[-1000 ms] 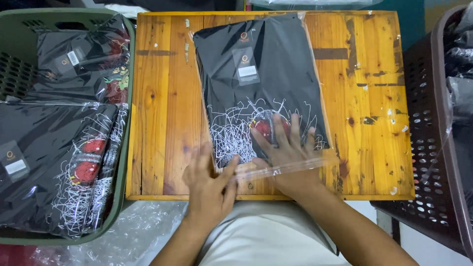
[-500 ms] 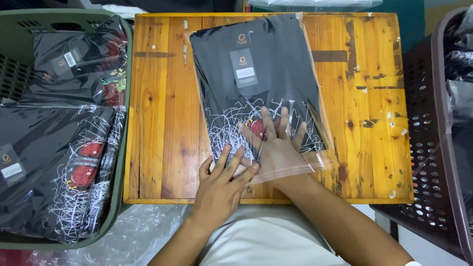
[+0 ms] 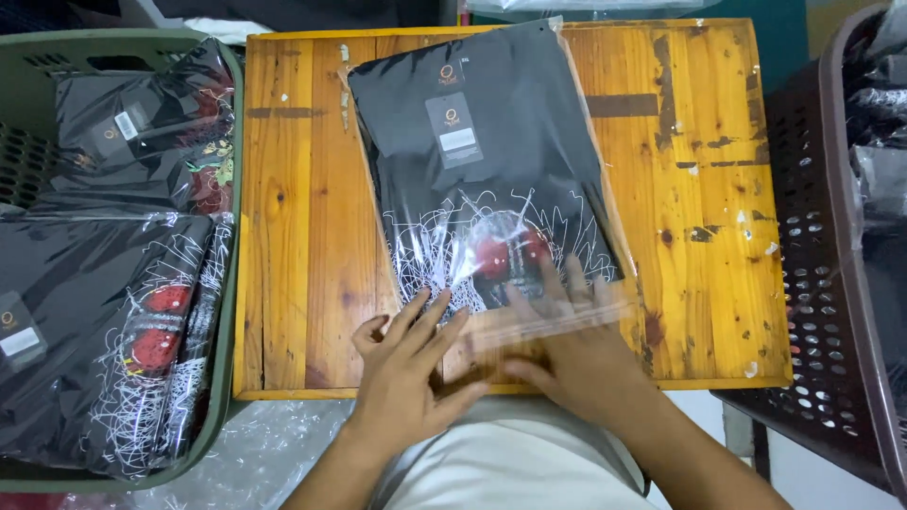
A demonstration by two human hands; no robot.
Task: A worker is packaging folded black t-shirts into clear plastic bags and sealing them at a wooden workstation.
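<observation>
Black folded T-shirt with a white scribble print and red shapes [image 3: 491, 179], sealed in a clear plastic bag, lies tilted on the worn yellow wooden surface [image 3: 302, 189], its near end toward the person. Both hands press flat on the bag's clear flap at that near end: the left hand [image 3: 406, 368] has its fingers spread over the flap edge, and the right hand [image 3: 572, 345] lies partly under the glossy plastic, fingers stretched toward the print. Neither grip is closed on anything; both palms are open and flat. Left of the surface, a green plastic basket [image 3: 227, 142] holds more bagged black shirts. On the right stands a dark brown perforated basket [image 3: 831, 283].
</observation>
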